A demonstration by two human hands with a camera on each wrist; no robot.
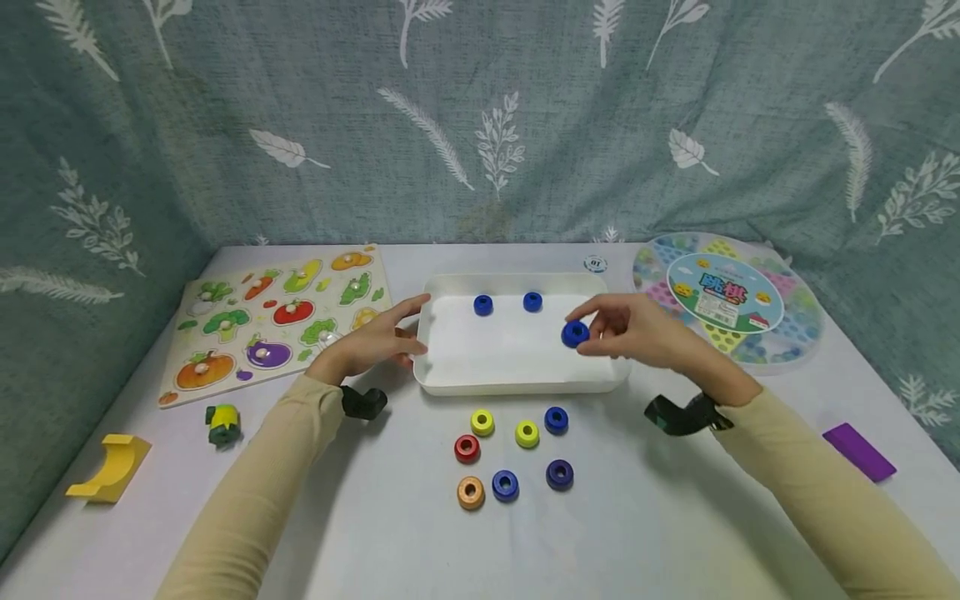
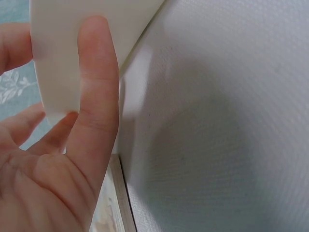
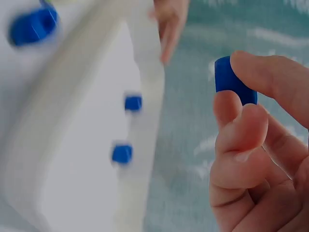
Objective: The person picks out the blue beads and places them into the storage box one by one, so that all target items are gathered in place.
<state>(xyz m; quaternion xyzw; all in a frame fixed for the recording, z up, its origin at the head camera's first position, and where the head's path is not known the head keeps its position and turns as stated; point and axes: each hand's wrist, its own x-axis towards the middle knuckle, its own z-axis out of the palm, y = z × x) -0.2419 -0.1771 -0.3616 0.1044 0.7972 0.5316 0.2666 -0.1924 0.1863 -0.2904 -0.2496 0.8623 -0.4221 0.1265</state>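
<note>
At the far left lies a vegetable puzzle board (image 1: 273, 312), apart from the work. The left hand (image 1: 372, 342) rests with straight fingers against the left wall of the white tray (image 1: 517, 385), probably to keep it from sliding. Two blue rings (image 1: 483, 305) already lie inside, near the far wall. The right hand (image 1: 633, 327) pinches a blue ring (image 1: 575, 333) between thumb and fingers, above the right part of the tray. In front of the tray, seven coloured rings (image 1: 505, 484) wait on the table (image 1: 675, 517).
</note>
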